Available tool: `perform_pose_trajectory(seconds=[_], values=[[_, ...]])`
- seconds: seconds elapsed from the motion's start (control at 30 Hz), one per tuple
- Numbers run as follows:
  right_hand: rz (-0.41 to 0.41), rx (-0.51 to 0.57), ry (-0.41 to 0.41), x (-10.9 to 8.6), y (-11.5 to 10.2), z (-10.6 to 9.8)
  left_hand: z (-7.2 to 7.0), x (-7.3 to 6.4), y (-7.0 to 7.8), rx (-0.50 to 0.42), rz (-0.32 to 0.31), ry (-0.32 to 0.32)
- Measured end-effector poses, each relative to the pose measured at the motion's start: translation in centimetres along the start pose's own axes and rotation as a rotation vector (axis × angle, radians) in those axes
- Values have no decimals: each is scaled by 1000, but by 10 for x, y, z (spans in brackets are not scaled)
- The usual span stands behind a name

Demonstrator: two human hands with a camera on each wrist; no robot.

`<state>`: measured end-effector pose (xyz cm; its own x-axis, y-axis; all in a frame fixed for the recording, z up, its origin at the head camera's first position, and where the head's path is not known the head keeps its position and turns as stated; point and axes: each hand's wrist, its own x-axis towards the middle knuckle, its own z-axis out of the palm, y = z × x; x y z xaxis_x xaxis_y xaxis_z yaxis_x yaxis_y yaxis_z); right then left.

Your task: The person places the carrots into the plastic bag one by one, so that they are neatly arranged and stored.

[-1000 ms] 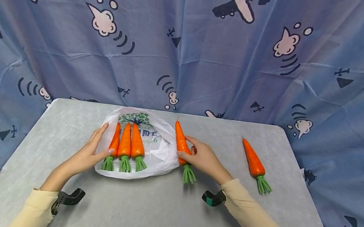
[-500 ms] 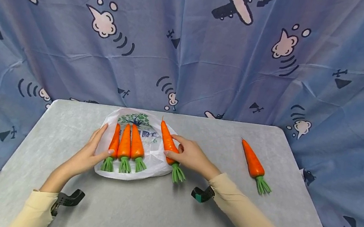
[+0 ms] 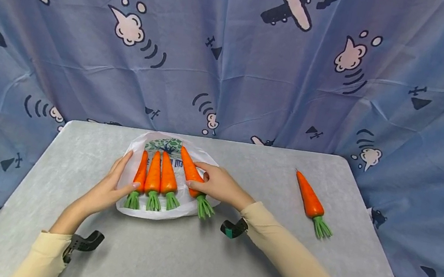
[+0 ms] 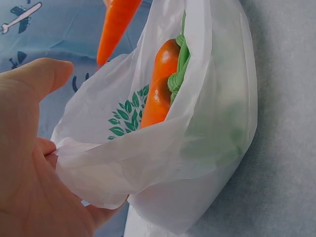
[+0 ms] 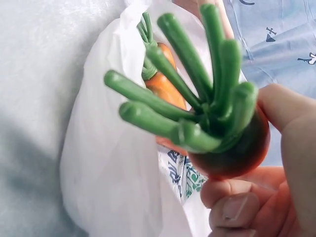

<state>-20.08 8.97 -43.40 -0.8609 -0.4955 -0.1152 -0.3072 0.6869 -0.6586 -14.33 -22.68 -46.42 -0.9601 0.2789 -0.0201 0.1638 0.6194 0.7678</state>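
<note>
My right hand (image 3: 220, 186) grips a carrot (image 3: 190, 165) with a green leafy top, thumb and fingers round its body. It is over the right part of a white plastic bag (image 3: 188, 206), its tip pointing away. In the right wrist view the carrot's green stems (image 5: 202, 113) face the camera. Three more carrots (image 3: 154, 174) lie side by side in the bag's open mouth. At the bag's left side my left hand (image 3: 110, 188) holds its fingers fairly straight against the plastic (image 4: 98, 168), thumb spread apart from them.
Another carrot (image 3: 310, 197) lies on the right of the grey table (image 3: 166, 261). A blue curtain (image 3: 234, 62) with printed airplanes hangs behind the table's far edge. Each wrist wears a black device (image 3: 86, 240). The bag bears a green tree print (image 4: 129, 116).
My right hand has carried its carrot leftward, from the bag's right edge to over the bag, nearer the other carrots. The left hand and the bag stay nearly still.
</note>
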Motion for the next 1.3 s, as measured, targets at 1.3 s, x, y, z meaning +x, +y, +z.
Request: perform_pose_trajectory(seconds=[1.3], values=[[-28, -118, -54, 64, -5, 30, 2, 2, 1, -13, 7, -5]])
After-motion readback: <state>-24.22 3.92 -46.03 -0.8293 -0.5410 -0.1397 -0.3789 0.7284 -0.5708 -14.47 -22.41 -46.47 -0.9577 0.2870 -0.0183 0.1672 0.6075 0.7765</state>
